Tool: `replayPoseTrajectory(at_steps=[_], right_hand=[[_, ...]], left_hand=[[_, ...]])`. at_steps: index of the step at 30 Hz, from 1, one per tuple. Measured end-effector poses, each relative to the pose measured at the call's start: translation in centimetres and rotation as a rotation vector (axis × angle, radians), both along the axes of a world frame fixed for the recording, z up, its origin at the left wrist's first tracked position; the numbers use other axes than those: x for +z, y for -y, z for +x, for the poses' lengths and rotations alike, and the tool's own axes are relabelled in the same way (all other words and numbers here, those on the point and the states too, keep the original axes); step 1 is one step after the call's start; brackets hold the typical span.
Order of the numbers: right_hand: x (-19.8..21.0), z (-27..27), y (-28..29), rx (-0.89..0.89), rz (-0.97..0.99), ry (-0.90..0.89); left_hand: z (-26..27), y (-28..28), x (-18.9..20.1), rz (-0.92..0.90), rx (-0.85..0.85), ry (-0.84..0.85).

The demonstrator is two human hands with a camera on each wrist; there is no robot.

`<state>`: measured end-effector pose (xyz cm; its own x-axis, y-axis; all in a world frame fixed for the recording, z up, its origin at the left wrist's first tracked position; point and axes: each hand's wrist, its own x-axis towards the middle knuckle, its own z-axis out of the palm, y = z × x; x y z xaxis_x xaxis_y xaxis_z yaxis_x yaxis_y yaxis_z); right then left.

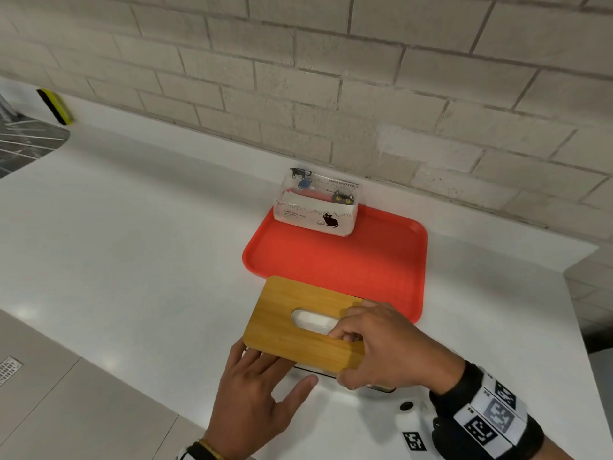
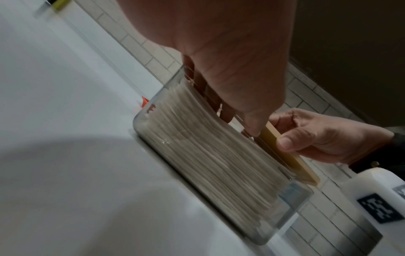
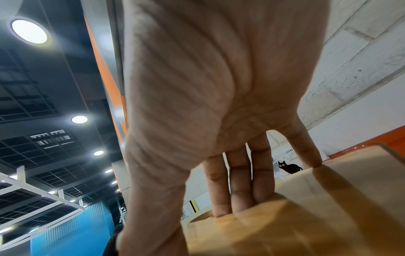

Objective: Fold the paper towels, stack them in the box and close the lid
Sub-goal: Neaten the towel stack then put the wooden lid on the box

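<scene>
Two hands share the bamboo lid [image 1: 300, 322], which lies nearly flat over the clear box [image 2: 219, 155] of stacked paper towels [image 2: 210, 147], long axis running left to right on the tabletop [image 1: 132, 244]. The right hand [image 1: 388, 346] holds it, fingers curled into its slot, thumb under the near edge; the left hand [image 1: 255, 396] lies flat, fingers straight, at its near-left corner.

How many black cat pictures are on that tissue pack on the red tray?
3 visible on the clear plastic tissue pack: a sitting cat at its lower front right, a yellow-eyed cat face upper right, a smaller cat upper left. Others may be hidden behind.
</scene>
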<state>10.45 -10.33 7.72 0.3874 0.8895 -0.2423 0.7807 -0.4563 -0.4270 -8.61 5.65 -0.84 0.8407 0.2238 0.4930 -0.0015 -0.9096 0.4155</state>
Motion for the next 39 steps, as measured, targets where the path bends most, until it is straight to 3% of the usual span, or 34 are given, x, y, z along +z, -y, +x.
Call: replayPoseTrajectory(at_steps=[7, 12, 23, 29, 32, 35, 39], right_hand=[[0.2, 0.0, -0.1, -0.008, -0.010, -0.016], [0.4, 0.0, 0.0, -0.010, -0.022, -0.012], [0.1, 0.4, 0.0, -0.004, -0.035, -0.019], [0.1, 0.5, 0.0, 0.015, -0.058, -0.010], [-0.3, 0.5, 0.4, -0.035, -0.012, -0.039], [-0.6, 0.5, 1.8, -0.135, 0.039, -0.028], [-0.2, 1.1, 3.8, -0.251, -0.129, -0.083]], left_hand=[[-1.7, -2.6, -0.1, -0.029, 0.144, 0.181], [-2.2, -4.2, 1.2, -0.080, 0.199, 0.167], [1.9, -8.1, 3.7, -0.298, -0.008, -0.344], [7.3, -10.4, 6.3, -0.385, -0.219, -0.839], [8.7, -10.6, 6.6, -0.296, -0.246, -0.907], [9.0, -10.9, 6.3, -0.344, -0.260, -0.939], [9.2, -11.0, 6.2, -0.357, -0.273, -0.951]])
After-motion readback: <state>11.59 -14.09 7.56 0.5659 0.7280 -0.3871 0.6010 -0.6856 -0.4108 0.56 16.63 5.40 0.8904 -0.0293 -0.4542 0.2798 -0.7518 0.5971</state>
